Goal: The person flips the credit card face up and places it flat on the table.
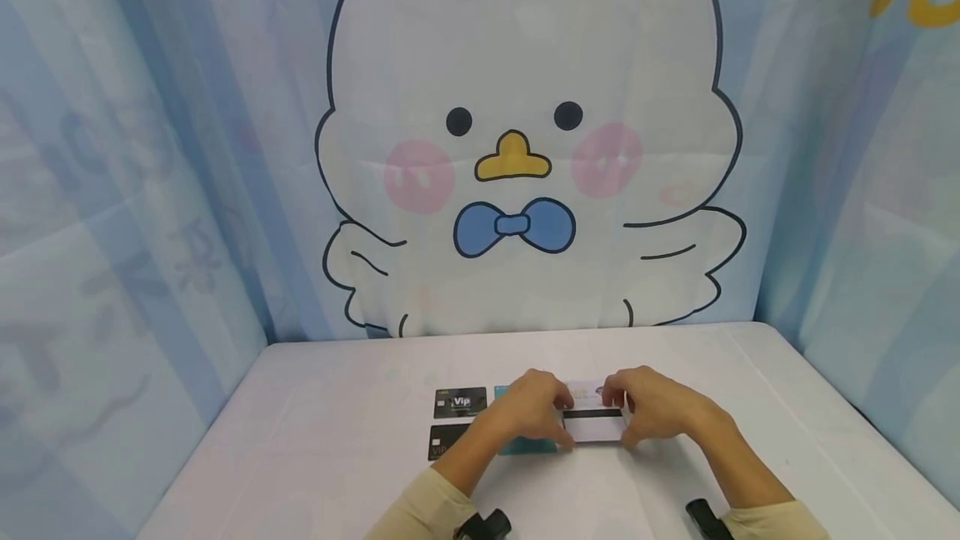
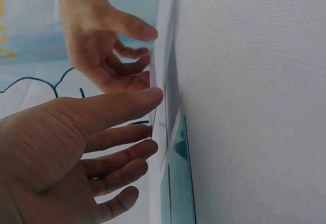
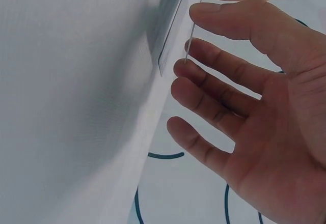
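Note:
Both hands are at a white card [image 1: 594, 430] with a black stripe along its upper part, right of centre in the head view. My left hand [image 1: 534, 407] pinches its left side with thumb and fingers. At the other side, thumb and fingers of my right hand [image 1: 660, 401] pinch it too. The right wrist view shows this card [image 3: 191, 35] almost edge-on, raised off the table, with another card [image 3: 173, 30] lying flat beneath. Just behind it in the head view a pale pinkish card [image 1: 582, 394] shows, partly covered by fingers.
Left of the hands lie a black "Vip" card [image 1: 461, 402] and a second black card [image 1: 444, 442], partly behind my left forearm. Teal cards [image 1: 528, 446] show around my left hand. All rest on a white-covered table [image 1: 337, 423], with a printed cloth backdrop [image 1: 517, 290] behind.

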Available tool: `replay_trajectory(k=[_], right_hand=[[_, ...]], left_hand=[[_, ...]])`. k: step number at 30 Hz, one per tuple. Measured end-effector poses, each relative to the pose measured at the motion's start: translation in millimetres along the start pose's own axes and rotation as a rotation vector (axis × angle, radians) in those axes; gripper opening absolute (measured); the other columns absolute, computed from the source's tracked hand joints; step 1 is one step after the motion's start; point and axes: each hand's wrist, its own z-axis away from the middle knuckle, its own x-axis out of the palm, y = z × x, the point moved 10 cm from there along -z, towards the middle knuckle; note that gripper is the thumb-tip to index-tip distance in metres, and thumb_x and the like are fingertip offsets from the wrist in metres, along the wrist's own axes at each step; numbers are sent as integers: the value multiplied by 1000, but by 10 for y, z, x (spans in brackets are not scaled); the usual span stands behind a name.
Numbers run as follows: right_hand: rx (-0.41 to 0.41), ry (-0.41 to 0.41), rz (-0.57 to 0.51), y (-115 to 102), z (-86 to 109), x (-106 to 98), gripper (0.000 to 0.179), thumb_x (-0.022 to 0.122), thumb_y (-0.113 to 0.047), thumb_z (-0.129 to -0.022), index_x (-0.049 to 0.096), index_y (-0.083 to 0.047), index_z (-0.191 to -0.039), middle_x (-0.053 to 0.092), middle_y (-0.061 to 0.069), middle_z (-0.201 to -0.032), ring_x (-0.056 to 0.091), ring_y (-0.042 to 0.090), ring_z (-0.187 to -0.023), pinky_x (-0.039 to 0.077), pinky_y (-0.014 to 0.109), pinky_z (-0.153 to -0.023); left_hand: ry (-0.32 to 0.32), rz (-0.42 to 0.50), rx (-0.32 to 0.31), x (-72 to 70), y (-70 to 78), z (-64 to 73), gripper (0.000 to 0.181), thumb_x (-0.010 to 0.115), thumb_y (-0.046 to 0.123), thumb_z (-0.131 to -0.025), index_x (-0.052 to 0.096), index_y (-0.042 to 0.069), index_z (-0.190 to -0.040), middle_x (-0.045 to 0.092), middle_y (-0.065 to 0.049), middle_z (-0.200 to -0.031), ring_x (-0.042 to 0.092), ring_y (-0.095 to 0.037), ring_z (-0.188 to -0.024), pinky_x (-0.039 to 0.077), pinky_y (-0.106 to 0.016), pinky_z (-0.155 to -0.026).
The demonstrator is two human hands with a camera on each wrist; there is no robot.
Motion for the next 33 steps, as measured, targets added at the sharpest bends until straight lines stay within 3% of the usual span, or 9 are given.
replay_trajectory(k=[15,23,33], right_hand=[[-31,19,24,-28,1,-33,45,92,-10,-67,69,-12,-105,64,-4,-99,56,18,-93,50,38,-84],[-20,18,29,3,-15,-32,46,92,-12,-72,70,-13,-112,64,-4,-101,55,18,-96,51,41,-86],[-17,60,93,-1,-18,-44,44,91,-17,-72,70,-19,-110,62,-3,-102,54,19,-97,51,46,-89]], left_hand=[[23,33,16,-58,-56,-7,43,96,31,-74,81,18,-112,75,8,-97,60,-3,-86,53,-22,-85],[69,30,18,-120,-63,-16,44,97,33,-72,82,18,-110,78,9,-99,64,-3,-87,54,-22,-81],[78,32,11,-112,-68,-28,43,95,36,-74,82,20,-111,77,12,-98,62,-1,-87,53,-21,-82]])
